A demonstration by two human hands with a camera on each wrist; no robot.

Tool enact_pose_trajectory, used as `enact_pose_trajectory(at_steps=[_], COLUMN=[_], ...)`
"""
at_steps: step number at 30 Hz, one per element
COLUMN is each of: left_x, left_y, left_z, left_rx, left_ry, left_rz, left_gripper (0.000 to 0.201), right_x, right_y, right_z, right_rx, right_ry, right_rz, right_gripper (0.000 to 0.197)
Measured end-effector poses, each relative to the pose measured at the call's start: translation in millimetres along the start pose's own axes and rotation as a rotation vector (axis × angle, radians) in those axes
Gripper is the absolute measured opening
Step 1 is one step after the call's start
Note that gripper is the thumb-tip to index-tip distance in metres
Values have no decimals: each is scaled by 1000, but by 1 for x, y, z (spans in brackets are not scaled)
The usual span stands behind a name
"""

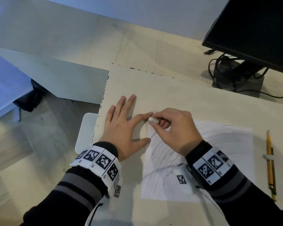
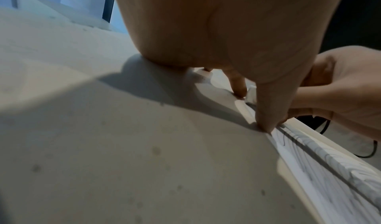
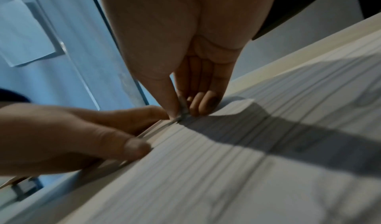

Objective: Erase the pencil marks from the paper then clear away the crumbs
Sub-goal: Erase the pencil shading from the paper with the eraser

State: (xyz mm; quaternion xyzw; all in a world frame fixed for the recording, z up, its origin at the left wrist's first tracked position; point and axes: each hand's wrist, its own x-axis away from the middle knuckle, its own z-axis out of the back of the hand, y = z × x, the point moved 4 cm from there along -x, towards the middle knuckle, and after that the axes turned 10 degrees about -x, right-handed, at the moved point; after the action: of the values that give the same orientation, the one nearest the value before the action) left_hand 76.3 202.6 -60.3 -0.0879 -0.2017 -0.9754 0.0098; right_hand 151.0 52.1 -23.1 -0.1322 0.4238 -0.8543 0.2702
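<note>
A white sheet of paper [image 1: 219, 160] covered in grey pencil scribbles lies on the beige desk [image 1: 178, 98]. My right hand [image 1: 173, 128] pinches a small white eraser [image 1: 153, 120] and holds it down on the sheet's upper left corner; the eraser [image 3: 183, 111] shows between thumb and fingers in the right wrist view. My left hand [image 1: 124, 126] lies flat with fingers spread, index finger and thumb pressing the paper's left edge [image 2: 274, 134] on either side of the eraser.
A yellow pencil [image 1: 270, 165] lies right of the paper. A black monitor [image 1: 255, 30] on its stand with cables occupies the back right. The desk's left edge [image 1: 103, 98] runs just left of my left hand, with a white chair part [image 1: 86, 131] below it.
</note>
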Motion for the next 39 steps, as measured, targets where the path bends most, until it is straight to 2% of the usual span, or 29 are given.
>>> enact_pose_trajectory(at_steps=[2, 5, 9, 12, 13, 16, 17, 21, 26, 29, 33, 37, 39], left_x=[0, -1, -1, -1, -1, 0, 0, 2, 2, 2, 2, 2, 2], left_y=[1, 1, 1, 0, -1, 0, 0, 1, 0, -1, -1, -1, -1], left_z=[-1, 0, 0, 0, -1, 0, 0, 1, 0, -1, -1, -1, -1], left_rx=[-12, -1, -8, -3, -2, -18, -18, 2, -10, 2, -24, -14, -18], left_ry=[-9, -20, -11, -23, -20, -8, -4, 17, -1, -4, -11, -19, -13], left_rz=[0, 8, 16, 2, -1, -9, -9, -32, -36, -30, -36, -36, -37], left_gripper=[72, 74, 75, 78, 78, 81, 82, 74, 70, 67, 66, 67, 67], right_x=[0, 4, 1, 1, -1, -6, -5, 9, 9, 10, 4, 5, 4], right_y=[1, -1, 4, 0, 0, 4, 4, 1, 5, -4, 1, 1, 3], right_z=[1, -6, 1, -2, 2, 26, 29, 9, -1, -7, 7, 4, 7], right_rx=[0, -15, -1, 4, 18, -24, -61, -100, -39, 9, 44, 90, 94], right_ry=[18, -39, 60, -21, -5, 170, 180, 5, 58, -33, 3, -92, -44], right_rz=[-11, 0, -33, -37, -42, -77, -87, -115, -63, 45, 20, 79, 71], right_gripper=[8, 9, 7, 8, 7, 6, 7, 9, 7, 10, 9, 6, 7])
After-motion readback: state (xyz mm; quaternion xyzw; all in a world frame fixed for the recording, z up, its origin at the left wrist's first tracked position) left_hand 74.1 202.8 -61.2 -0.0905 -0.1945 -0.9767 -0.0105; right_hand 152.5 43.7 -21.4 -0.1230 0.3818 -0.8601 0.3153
